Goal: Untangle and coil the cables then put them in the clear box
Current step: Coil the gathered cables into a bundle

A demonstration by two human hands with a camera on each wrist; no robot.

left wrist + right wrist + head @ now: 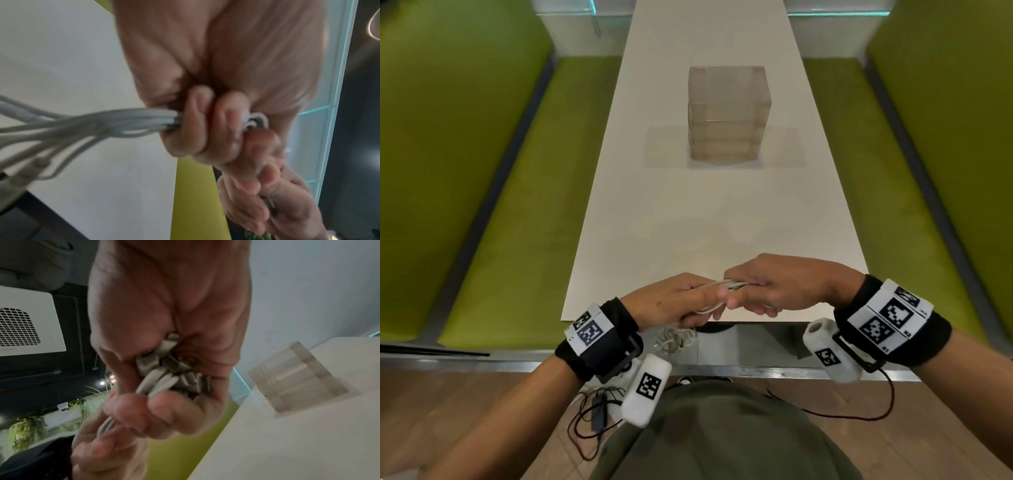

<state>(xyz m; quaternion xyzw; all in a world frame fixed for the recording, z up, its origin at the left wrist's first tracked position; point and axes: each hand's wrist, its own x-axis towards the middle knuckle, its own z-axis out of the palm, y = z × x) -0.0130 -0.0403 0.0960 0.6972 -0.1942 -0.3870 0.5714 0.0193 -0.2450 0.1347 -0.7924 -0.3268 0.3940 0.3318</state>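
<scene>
Both your hands are clamped on the same bundle of white cables (pixel 717 284), knuckles nearly touching, over the near edge of the table (pixel 722 222).

Your right hand (pixel 784 284) is fisted round the plug ends (pixel 174 369). The wrist view shows the connectors bunched in your palm, likely so all the ends stay together as one anchor.

Your left hand (pixel 674 299) grips the parallel strands (pixel 127 121) just beside it. The fingers (pixel 197 123) are curled round several runs at once. Past that hand the strands fan out and droop, and a loose tangle (pixel 674 339) hangs below your left hand, off the table edge.

My read: you're lining the runs up side by side to comb the slack out before coiling. The hanging part isn't sorted yet, so the coiling hasn't really begun.

The clear box (pixel 727 113) stands well ahead of both hands, mid-table. No cable shows in it. The distance keeps it clear of your working space.
</scene>
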